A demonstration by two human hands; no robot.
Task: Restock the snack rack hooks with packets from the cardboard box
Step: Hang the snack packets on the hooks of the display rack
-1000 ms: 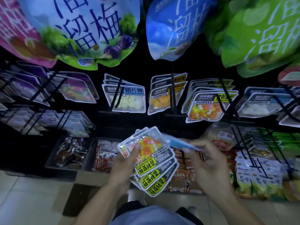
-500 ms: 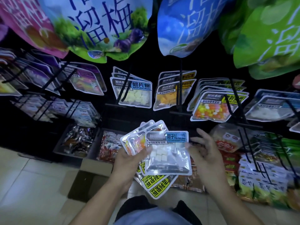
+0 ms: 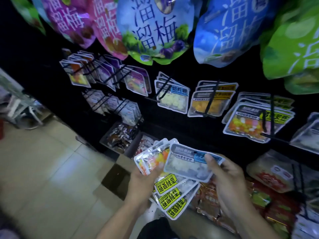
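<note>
Black snack rack (image 3: pixel 198 135) fills the frame from 9 o'clock round to 3 o'clock, seen from above at a slant. Along 12 o'clock hang big plum-candy bags: pink (image 3: pixel 76 23), blue-and-green (image 3: pixel 153 30), blue (image 3: pixel 229 30), green (image 3: pixel 293 42).

Below them, a row of hooks carrying small window packets: yellow-labelled packets (image 3: pixel 248 121) with mixed-colour candy at 3 o'clock, orange-filled packets (image 3: pixel 210 104) just left of them, pale-filled packets (image 3: pixel 172 99) near centre. More hooks of packets (image 3: pixel 107 76) run off toward 10 o'clock.

Tiled floor (image 3: pixel 48 178) takes up 7 to 9 o'clock. Part of a cardboard box (image 3: pixel 120 161) shows on the floor at the rack's foot, just left of the hands.

Left hand (image 3: pixel 139 183) at 6 o'clock grips a fanned stack of packets (image 3: pixel 170 199); stack spreads up and right from the palm, yellow labels toward 5 o'clock. Fingers are behind the stack, hidden.

Right hand (image 3: pixel 229 180) at 5 o'clock pinches one blue-labelled packet (image 3: pixel 188 164) of white pieces by its right edge, thumb on the blue label, fingers behind. This packet lies across the top of the fan, touching it, reaching left from the pinch toward the left hand.
</note>
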